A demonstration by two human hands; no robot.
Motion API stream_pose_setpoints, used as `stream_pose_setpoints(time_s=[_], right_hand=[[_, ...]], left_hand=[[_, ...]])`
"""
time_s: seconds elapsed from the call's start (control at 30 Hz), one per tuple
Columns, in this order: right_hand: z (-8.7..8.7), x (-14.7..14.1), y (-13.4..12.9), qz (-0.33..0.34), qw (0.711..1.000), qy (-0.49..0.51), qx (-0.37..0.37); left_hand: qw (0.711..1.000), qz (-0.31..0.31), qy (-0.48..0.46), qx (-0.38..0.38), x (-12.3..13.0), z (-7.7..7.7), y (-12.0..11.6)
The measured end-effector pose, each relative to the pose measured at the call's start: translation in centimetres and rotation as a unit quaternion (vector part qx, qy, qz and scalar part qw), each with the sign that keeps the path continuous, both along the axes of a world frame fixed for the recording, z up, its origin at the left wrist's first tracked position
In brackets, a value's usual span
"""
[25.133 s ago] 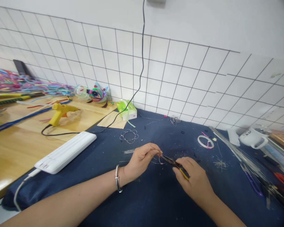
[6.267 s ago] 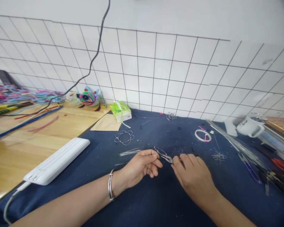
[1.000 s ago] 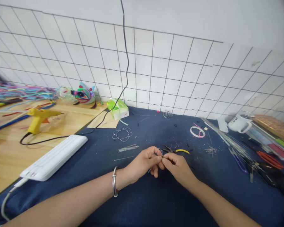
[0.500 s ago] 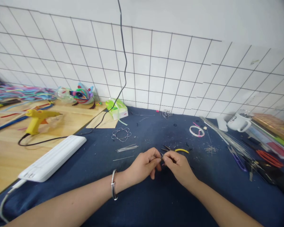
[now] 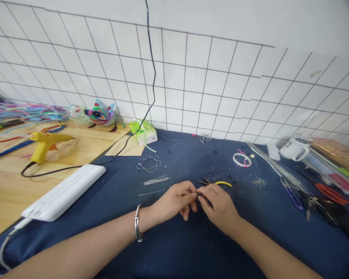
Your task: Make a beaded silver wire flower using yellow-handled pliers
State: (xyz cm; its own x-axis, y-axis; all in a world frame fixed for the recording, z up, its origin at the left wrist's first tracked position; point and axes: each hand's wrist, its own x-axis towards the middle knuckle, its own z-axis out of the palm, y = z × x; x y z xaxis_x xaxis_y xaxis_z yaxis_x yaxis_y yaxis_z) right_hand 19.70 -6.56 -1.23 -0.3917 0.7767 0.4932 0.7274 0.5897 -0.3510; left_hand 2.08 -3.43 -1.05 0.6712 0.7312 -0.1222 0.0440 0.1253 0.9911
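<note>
My left hand (image 5: pixel 178 198) is pinched at thumb and forefinger on a piece of thin wire (image 5: pixel 197 193), mostly hidden by the fingertips. Against it, my right hand (image 5: pixel 218 205) is curled with its fingertips at the same wire. Just behind the right hand lie pliers with a yellow handle (image 5: pixel 223 183), partly covered by it. Left of the hands are a small bundle of straight wires (image 5: pixel 156 180) and a single wire (image 5: pixel 151 192). Farther back rests a flower-shaped wire frame (image 5: pixel 149 164).
A white power strip (image 5: pixel 65 192) and a yellow glue gun (image 5: pixel 46 145) lie to the left. Rightward are a ring-shaped coil (image 5: pixel 242 159), long wires (image 5: pixel 275 166), purple-handled scissors (image 5: pixel 292 195) and a white mug (image 5: pixel 294 149). A green tissue pack (image 5: pixel 144 132) sits by the wall.
My right fingers have shifted slightly, the forefinger now stretched toward the left fingertips and the thumb lower. Both hands stay together in the same place.
</note>
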Motion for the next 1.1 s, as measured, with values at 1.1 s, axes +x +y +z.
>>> stream_pose_setpoints(time_s=[1.1], right_hand=[[0.9, -0.5, 0.2, -0.002, 0.902, 0.274, -0.334]], left_hand=[[0.972, 0.013, 0.098, 0.212, -0.7, 0.5, 1.0]])
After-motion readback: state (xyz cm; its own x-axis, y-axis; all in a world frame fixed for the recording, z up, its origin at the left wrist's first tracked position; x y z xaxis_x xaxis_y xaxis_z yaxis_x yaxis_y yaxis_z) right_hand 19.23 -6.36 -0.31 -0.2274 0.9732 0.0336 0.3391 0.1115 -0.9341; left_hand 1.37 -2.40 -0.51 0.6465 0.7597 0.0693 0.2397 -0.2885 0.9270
